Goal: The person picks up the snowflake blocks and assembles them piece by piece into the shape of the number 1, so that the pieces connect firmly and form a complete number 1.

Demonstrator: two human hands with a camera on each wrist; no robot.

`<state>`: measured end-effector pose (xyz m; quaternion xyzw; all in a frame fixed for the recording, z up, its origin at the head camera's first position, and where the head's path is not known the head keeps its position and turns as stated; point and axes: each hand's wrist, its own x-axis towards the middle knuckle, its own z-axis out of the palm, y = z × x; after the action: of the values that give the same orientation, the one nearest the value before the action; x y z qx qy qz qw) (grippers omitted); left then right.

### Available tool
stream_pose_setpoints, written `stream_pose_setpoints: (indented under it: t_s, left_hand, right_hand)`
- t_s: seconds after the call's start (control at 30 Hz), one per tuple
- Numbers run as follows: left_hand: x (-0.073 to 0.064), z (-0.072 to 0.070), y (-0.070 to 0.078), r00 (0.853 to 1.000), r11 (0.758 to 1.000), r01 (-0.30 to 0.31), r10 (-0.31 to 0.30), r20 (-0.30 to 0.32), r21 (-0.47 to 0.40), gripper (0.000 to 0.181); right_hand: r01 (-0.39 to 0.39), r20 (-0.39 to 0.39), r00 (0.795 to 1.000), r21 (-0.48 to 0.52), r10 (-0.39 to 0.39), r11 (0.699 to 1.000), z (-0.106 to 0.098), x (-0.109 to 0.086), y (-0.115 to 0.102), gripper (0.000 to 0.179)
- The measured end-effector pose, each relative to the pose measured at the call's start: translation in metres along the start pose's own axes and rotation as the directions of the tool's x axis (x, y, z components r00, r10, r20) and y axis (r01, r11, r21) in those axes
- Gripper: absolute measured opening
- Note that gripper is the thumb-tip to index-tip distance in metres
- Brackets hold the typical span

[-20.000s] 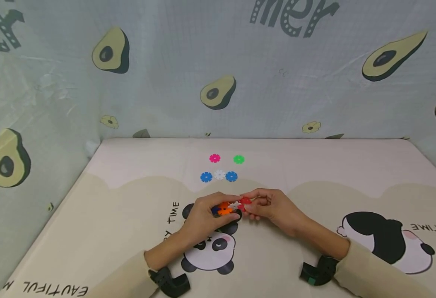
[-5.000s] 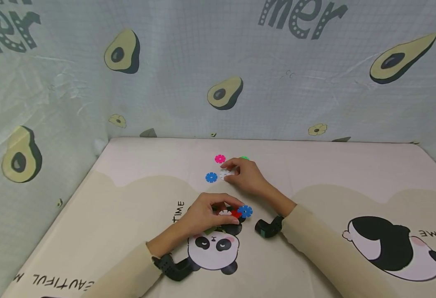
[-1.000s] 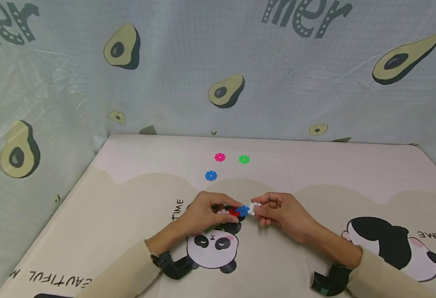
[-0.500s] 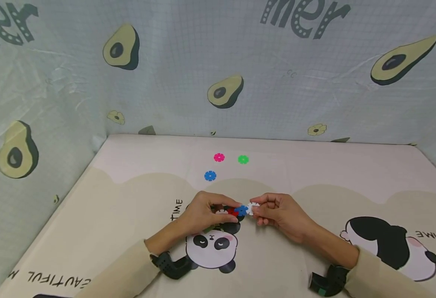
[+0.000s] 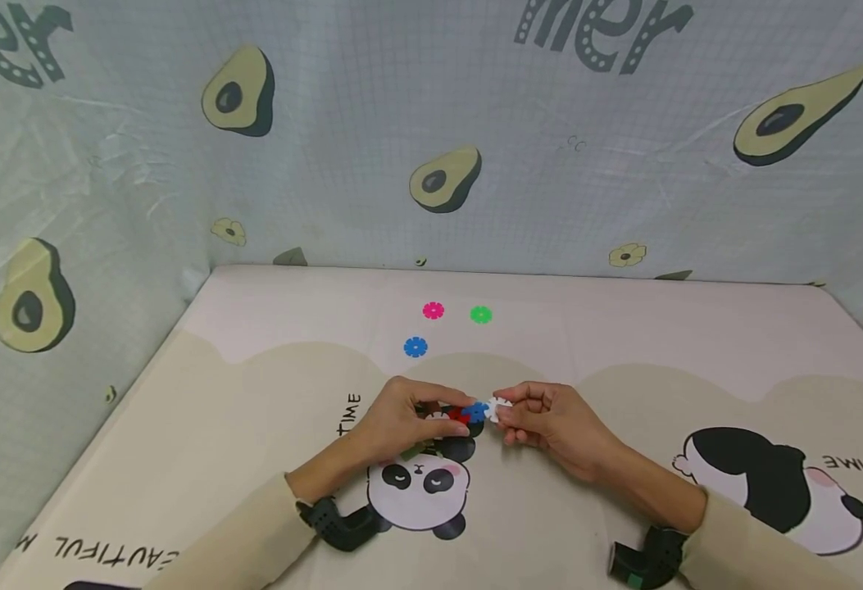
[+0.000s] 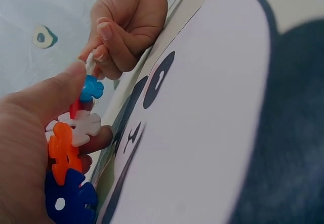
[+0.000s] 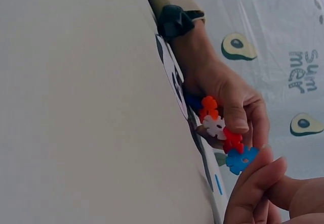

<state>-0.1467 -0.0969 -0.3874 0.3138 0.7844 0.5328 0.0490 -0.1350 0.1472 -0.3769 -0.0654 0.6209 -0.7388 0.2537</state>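
Observation:
My left hand (image 5: 394, 422) grips a chain of slotted, flower-shaped plastic building discs. In the left wrist view a dark blue disc (image 6: 71, 206) is nearest the palm, followed by an orange disc (image 6: 65, 155) and a white disc (image 6: 83, 128). A red disc (image 7: 233, 140) and a blue disc (image 7: 244, 159) carry the chain on past my left fingertips. Between thumb and index finger, my right hand (image 5: 560, 428) pinches another white disc (image 5: 498, 409) right at the blue disc's edge. Its grip mostly hides that disc in the wrist views.
Farther back on the table lie a pink disc (image 5: 433, 310), a green disc (image 5: 480, 315) and a second blue disc (image 5: 415, 347). The tablecloth (image 5: 549, 508) has printed animals. A curtain (image 5: 549, 188) with avocado prints hangs behind. A dark object (image 5: 99, 585) shows at the bottom edge.
Over 20 seconds, one blue and one white disc left the table; the blue one is now on the chain. The right hand brought the white disc from the back to the chain's end.

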Motion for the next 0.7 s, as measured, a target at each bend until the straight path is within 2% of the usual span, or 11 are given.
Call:
stream_pose_setpoints:
  t_s: [0.13, 0.3, 0.53, 0.7]
  left_hand:
    - [-0.0001, 0.0011, -0.0005, 1.000, 1.000, 0.002, -0.002, 0.013, -0.026, 0.028]
    - [0.0005, 0.0013, -0.0015, 0.999, 0.999, -0.032, 0.033, 0.014, -0.043, 0.028]
    - [0.0008, 0.0007, -0.0017, 0.999, 0.998, -0.044, 0.044, 0.011, 0.041, 0.031]
    - [0.0024, -0.0005, -0.0008, 0.999, 0.995, -0.044, 0.043, 0.007, 0.092, 0.035]
  right_hand:
    - [0.007, -0.021, 1.000, -0.039, -0.008, 0.999, 0.0013, 0.0001, -0.0003, 0.040]
    - [0.022, -0.028, 0.999, -0.089, -0.024, 0.996, 0.0028, 0.0006, -0.0019, 0.043]
    - [0.031, -0.020, 0.999, -0.218, -0.036, 0.975, -0.0014, 0.0002, -0.0058, 0.041]
    - [0.022, 0.018, 1.000, -0.225, -0.018, 0.974, -0.0069, 0.0024, -0.0092, 0.043]
